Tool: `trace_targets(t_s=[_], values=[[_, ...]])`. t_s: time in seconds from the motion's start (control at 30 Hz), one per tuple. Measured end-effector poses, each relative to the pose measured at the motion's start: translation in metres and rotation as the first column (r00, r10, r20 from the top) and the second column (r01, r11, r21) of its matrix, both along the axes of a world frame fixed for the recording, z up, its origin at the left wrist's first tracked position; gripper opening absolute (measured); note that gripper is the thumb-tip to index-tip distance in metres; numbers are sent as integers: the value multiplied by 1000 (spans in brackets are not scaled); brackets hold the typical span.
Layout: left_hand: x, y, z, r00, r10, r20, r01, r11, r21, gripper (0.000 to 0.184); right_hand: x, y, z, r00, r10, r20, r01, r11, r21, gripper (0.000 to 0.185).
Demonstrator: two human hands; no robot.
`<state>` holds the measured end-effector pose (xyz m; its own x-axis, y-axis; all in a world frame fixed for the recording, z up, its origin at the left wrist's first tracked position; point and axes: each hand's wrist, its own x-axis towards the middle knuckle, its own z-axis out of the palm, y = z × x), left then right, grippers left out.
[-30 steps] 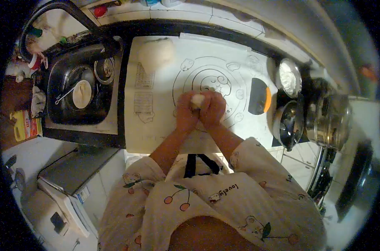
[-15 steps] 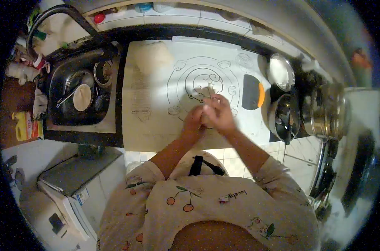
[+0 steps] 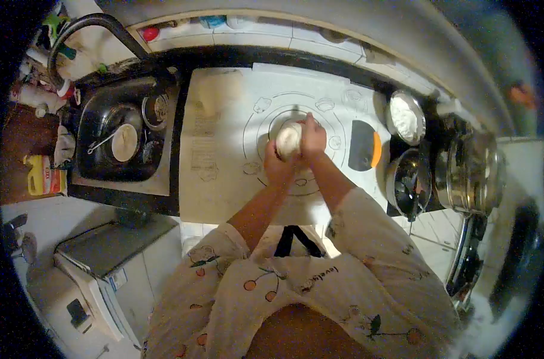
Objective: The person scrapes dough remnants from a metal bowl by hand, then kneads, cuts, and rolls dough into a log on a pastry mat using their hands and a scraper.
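A round, pale ball of dough (image 3: pixel 288 138) sits between my two hands above the middle of the printed white kneading mat (image 3: pixel 224 197). My left hand (image 3: pixel 278 164) cups its lower left side. From the right, my right hand (image 3: pixel 313 139) wraps around it, thumb side up. Both hands are closed on the dough, and some fingers are hidden behind it. To the right lies a dark dough scraper (image 3: pixel 361 145) with an orange handle, apart from my hands.
A metal bowl of white flour (image 3: pixel 407 117) stands at the right. Nearer me are a dark pan (image 3: pixel 408 179) and a steel steamer pot (image 3: pixel 470 170). On the left, a black sink (image 3: pixel 95 164) holds a pale bowl (image 3: pixel 125 143) and other dishes, beneath a black faucet (image 3: pixel 95 21).
My hands have shifted slightly up and turned outward, so the dough ball between them now shows. Before, it was mostly covered by my fingers. The view has tilted a little.
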<state>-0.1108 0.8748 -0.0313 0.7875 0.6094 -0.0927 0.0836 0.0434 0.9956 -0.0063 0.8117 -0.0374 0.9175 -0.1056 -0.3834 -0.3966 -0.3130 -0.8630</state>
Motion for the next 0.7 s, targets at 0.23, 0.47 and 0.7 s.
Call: trace_targets(t_s=[0.23, 0.47, 0.7], values=[[-36, 29, -6, 826, -555, 97, 460, 763, 454, 47, -84, -45, 56, 691, 565, 451, -340, 805, -487, 44], [-33, 16, -50, 985, -171, 21, 168, 980, 102, 45, -62, -17, 15, 496, 533, 685, -123, 825, -552, 23], [0, 8, -29, 997, 0, -77, -1, 1000, -8, 59, -10, -2, 7, 972, 166, 167, -123, 962, -243, 43]])
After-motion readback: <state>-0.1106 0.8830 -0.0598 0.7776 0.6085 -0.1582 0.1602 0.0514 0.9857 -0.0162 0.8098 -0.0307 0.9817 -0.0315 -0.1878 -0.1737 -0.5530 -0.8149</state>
